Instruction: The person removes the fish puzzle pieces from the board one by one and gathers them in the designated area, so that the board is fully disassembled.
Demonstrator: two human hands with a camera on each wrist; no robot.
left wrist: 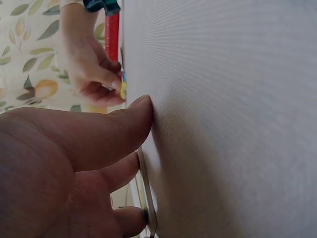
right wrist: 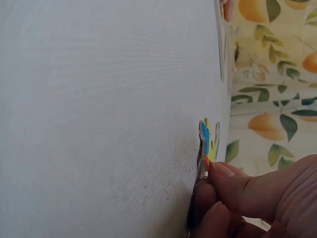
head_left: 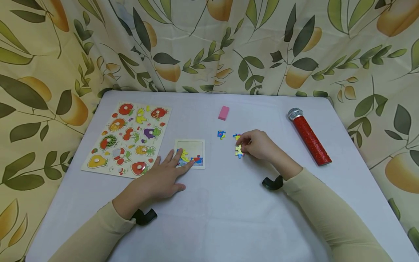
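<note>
My left hand [head_left: 160, 179] lies with fingers spread, its fingertips resting on the lower left of a small square puzzle tray [head_left: 194, 147]. Several blue, yellow and red pieces fill the bottom and left of that tray, partly hidden by the fingers. A yellow and blue jigsaw piece [head_left: 239, 150] is pinched between thumb and fingers of my right hand [head_left: 259, 146]; the right wrist view shows the piece [right wrist: 208, 141] tilted up at the tabletop. Just behind it another piece [head_left: 236, 137] is partly covered by the hand. A blue and yellow piece [head_left: 221, 135] lies to the left.
A fruit-picture board [head_left: 131, 140] with several knobbed pieces lies at the left, beside the left hand. Towards the back sits a pink block [head_left: 224, 112]. At the right lies a red glittery microphone [head_left: 311, 140]. A patterned curtain [head_left: 203, 47] hangs behind the white-covered table [head_left: 209, 218].
</note>
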